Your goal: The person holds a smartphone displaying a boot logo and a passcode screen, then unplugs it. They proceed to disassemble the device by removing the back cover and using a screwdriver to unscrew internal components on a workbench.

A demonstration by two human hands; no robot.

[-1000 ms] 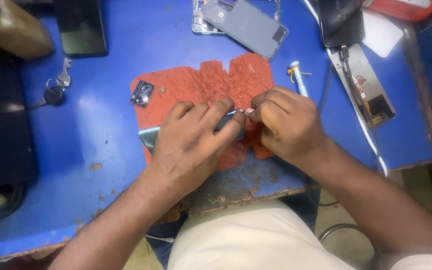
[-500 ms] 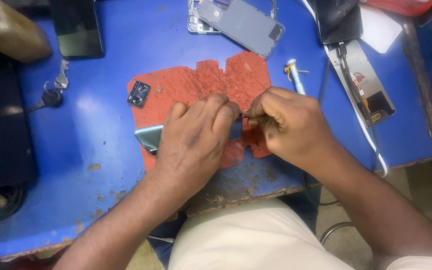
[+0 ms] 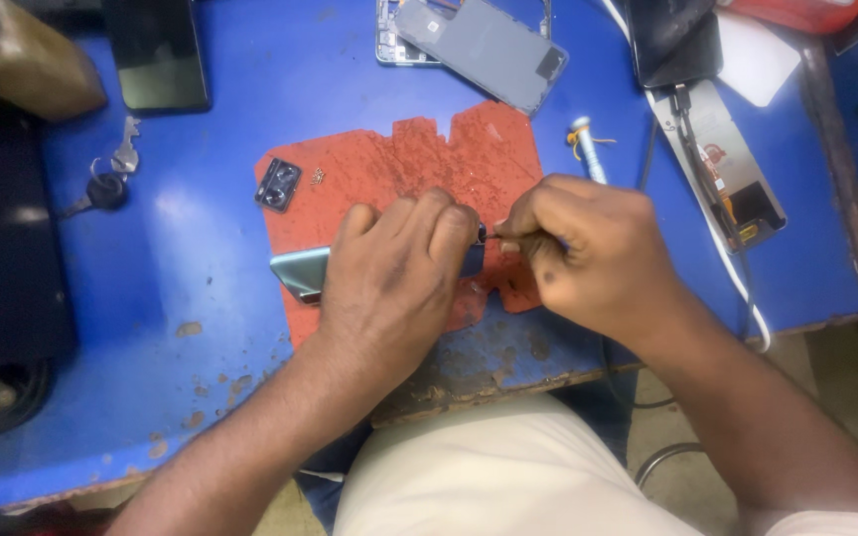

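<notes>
We see our left hand (image 3: pixel 389 273) pressed flat over a slim teal-backed phone (image 3: pixel 302 270) that lies on the red work mat (image 3: pixel 419 159), near the mat's lower edge and close to the front of the blue table (image 3: pixel 191 228); only the phone's left end and a sliver at its right end show past the knuckles. The left fingers are curled down over the phone, pinning it rather than lifting it. Our right hand (image 3: pixel 588 253) is closed in a tight pinch around a thin metal tool (image 3: pixel 497 236), whose tip meets the phone's right end — what kind of tool it is we cannot tell, since most of it is hidden in the fist. We judge the phone light, stiff and glossy, so it will likely slide unless held down, and fragile at its edges; the safest hold looks to be along the long sides, palm bearing on the back. The mat is rubbery, pitted and crumbed with wear — good friction. Just beside its upper left corner sits a small dark camera module (image 3: pixel 279 185), and a grey phone back cover (image 3: pixel 484 50) lies past the mat's top edge. The table's paint is chipped to bare wood at the front.
</notes>
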